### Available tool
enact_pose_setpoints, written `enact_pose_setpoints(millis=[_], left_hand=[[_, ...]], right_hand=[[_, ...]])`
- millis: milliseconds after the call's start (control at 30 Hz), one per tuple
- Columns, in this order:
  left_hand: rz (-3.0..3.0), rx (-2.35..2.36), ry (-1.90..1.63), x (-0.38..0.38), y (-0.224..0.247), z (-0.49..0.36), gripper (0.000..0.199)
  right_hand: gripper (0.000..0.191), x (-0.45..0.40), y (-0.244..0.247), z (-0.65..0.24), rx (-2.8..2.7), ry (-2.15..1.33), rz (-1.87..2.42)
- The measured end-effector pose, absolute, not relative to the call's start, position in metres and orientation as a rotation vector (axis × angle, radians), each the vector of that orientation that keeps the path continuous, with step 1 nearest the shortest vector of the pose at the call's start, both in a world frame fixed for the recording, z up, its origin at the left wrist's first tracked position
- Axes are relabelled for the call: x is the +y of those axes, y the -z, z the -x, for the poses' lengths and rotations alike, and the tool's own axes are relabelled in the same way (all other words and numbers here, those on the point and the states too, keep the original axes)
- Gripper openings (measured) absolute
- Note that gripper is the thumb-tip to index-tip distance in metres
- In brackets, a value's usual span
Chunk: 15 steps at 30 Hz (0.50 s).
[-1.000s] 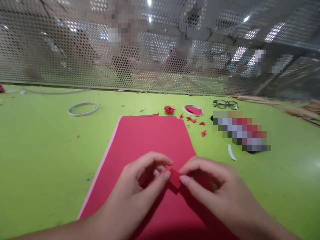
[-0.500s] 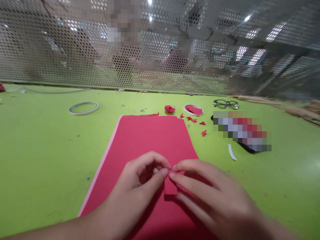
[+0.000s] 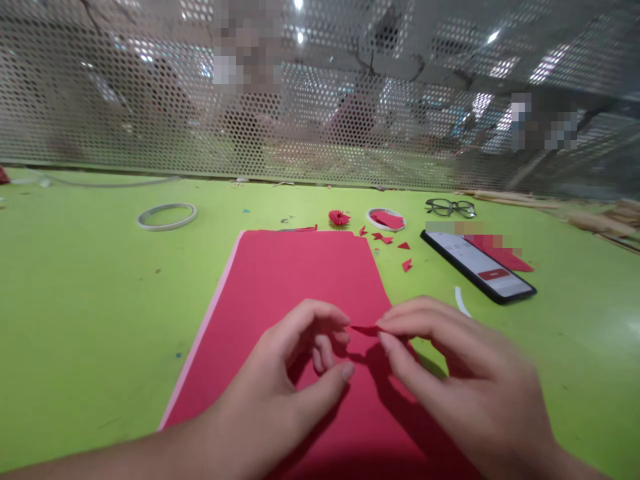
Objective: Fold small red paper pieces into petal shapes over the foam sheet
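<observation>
Large red sheets [image 3: 300, 273] lie stacked in front of me, with a pale pink edge showing on the left side. Over their middle, my left hand [image 3: 305, 373] has its thumb and fingers apart and holds nothing. Just to its right, my right hand [image 3: 450, 367] pinches a small dark red paper piece [image 3: 365, 330] between thumb and fingertips. The piece is seen nearly edge-on and points toward my left fingertips. A shadow of the hands falls on the red sheet.
Beyond the sheets are a white ring [image 3: 167, 217], a pleated red paper piece [image 3: 339, 218], a smaller ring with red paper [image 3: 387, 219] and several red scraps [image 3: 407, 265]. Glasses [image 3: 451, 208], a phone [image 3: 480, 267] and a white strip [image 3: 463, 302] lie right. A perforated screen [image 3: 300, 133] stands behind.
My left hand has let go of the small red paper and its fingers have spread. My right hand has moved right and turned the paper edge-on.
</observation>
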State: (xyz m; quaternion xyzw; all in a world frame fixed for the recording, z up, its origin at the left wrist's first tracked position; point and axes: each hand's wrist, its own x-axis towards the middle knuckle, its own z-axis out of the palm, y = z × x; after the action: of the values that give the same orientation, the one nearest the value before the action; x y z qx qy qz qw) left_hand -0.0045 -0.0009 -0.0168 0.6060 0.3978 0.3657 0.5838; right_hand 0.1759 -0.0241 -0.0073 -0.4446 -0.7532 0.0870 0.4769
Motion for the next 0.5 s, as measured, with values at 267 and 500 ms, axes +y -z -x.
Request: enact_pose_setpoints(millis=[267,500], left_hand=[[-1.597,0.992,-0.877,-0.002,0.013,0.006,0.018],[-1.613,0.977,-0.903,-0.001,0.011,0.009,0.017]], right_hand=[[0.018,-0.029,0.016,-0.165,-1.596,-0.724,1.278],[0.019,-0.033,0.019,-0.163,-1.596,-0.913,1.234]])
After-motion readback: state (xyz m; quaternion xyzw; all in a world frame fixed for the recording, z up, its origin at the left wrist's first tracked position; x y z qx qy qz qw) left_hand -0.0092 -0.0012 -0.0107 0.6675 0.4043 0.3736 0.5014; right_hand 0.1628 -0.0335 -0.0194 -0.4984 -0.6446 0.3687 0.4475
